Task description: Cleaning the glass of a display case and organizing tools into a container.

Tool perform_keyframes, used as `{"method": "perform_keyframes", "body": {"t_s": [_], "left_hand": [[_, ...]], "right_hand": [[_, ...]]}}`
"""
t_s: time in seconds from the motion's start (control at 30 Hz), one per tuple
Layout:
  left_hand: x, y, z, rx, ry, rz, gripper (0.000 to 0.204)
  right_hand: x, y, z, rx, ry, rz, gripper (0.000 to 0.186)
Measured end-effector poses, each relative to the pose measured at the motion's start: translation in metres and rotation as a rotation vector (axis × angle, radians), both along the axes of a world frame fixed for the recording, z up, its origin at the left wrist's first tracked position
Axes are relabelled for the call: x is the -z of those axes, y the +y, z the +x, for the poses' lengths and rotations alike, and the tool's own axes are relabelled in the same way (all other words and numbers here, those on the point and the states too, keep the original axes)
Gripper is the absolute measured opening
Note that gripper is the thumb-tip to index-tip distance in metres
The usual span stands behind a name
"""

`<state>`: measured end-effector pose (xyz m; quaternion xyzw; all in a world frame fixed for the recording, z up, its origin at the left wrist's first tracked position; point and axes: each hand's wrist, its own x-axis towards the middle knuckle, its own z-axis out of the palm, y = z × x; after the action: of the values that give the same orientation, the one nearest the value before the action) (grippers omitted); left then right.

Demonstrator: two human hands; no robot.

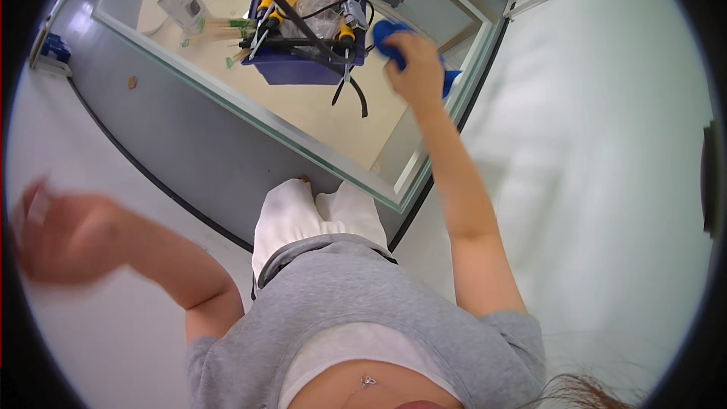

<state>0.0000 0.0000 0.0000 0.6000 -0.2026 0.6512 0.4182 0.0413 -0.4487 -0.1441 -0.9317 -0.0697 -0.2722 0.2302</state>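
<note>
My right hand [416, 68] grips a blue cloth [388, 32] over the glass-topped table [310, 148], just right of a purple bin [291, 73]. Yellow-handled tools [346, 33], clear plastic bags [310, 0] and wires fill the bin, and black cables [360, 98] hang over its front. My left hand [68, 235] is at the far left, off the table and smeared by motion; its fingers and anything in them are unclear.
A white carton [182, 4] and small green-tipped items [235, 24] lie left of the bin. The table's glass edge [265, 132] runs diagonally above my legs. White surfaces [591, 144] flank me, and a small brown scrap [132, 82] is on the grey floor.
</note>
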Motion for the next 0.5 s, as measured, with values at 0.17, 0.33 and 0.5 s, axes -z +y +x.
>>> {"method": "perform_keyframes", "body": {"t_s": [0.17,0.33,0.5], "left_hand": [[0.136,-0.116,0.038,0.325,1.03,-0.311,0.032],[0.17,-0.146,0.03,-0.076,0.978,0.413,0.033],[0.181,-0.143,0.056,0.065,1.037,0.176,0.037]], "right_hand": [[-0.015,0.036,-0.11,-0.307,0.162,-0.025,0.033],[-0.018,0.005,-0.12,-0.576,0.1,-0.167,0.041],[-0.006,-0.093,-0.021,-0.091,0.078,-0.144,0.047]]}}
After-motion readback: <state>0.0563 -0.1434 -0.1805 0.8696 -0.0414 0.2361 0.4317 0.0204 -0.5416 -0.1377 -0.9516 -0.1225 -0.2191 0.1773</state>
